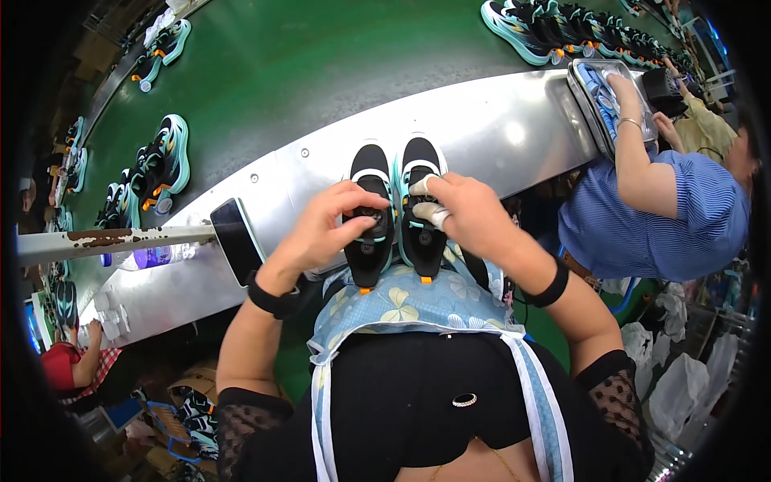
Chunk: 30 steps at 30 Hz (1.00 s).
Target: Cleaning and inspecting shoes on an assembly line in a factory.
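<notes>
A pair of black sneakers with pale mint soles stands in front of me, toes pointing away, at the near edge of the metal ledge. My left hand [337,221] bends over the left sneaker [370,157], its thumb and fingers closed around the dark lacing and tongue area. White coverings wrap fingertips of my right hand [462,210], which curls onto the tongue of the right sneaker [419,153]. Exactly what each set of fingertips pinches is partly hidden. Small orange tabs show at both heels, beside my blue floral apron [401,309].
The metal ledge [321,165] borders a green conveyor belt [321,56] carrying more sneakers [165,165]. A phone [237,237] lies left, near a chipped white pole [120,239]. At right, a co-worker in blue stripes [650,213] reaches into a metal tray [598,112].
</notes>
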Tool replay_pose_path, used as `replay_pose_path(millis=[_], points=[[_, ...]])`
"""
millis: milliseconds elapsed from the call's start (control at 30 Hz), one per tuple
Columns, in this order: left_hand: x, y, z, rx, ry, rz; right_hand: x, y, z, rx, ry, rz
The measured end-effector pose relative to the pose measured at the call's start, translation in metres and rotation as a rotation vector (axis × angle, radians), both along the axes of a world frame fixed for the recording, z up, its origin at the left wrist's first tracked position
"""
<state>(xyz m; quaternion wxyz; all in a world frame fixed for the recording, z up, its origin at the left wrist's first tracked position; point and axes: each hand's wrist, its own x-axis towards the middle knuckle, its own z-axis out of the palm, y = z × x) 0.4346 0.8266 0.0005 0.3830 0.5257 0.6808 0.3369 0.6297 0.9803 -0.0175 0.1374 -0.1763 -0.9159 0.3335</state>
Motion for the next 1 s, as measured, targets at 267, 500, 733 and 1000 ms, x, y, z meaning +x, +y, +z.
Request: replay_pose_path(millis=[267,500,733,1000], points=[[0.059,-0.005,0.025,-0.351,-0.757,0.256,0.020,0.062,-0.023,-0.425,0.024,-0.102],[0.093,0.017,-0.024,-0.315,-1.234,0.531,0.004,0.032,0.001,-0.322,-0.102,0.162],[0.102,0.019,-0.028,-0.286,-1.168,0.566,-0.004,0.040,-0.018,-0.762,-0.148,0.144],[0.107,0.021,-0.029,-0.218,-1.241,0.539,0.021,0.044,0.010,-0.292,-0.081,0.110]])
